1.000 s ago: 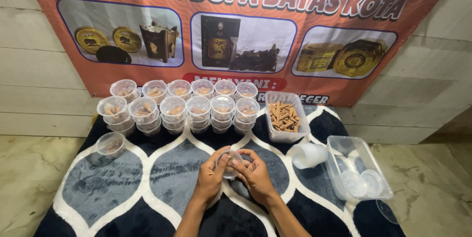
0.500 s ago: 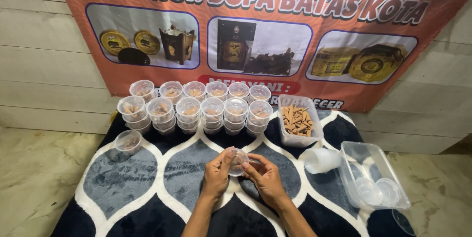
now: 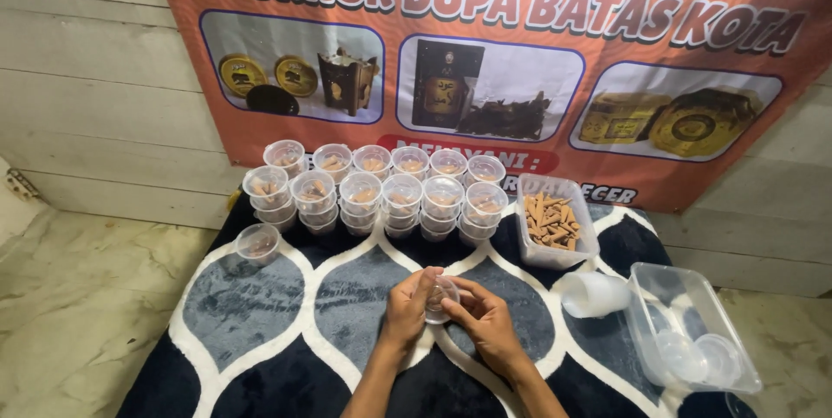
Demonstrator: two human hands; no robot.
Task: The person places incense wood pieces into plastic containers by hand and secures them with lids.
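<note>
Both hands, left hand and right hand, pinch a small clear cup; squeezing unevenly could pop its lid or spill its contents onto the rug below the grip.

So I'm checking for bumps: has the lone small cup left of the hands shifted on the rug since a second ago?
No. The lone cup sits on the same white rug line below the left end of the cup stacks; only the camera moved.

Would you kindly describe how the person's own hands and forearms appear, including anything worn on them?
Both forearms are bare, with no sleeves in view. The left hand and right hand wear no gloves, and no rings, watch or bracelets can be made out.
</note>
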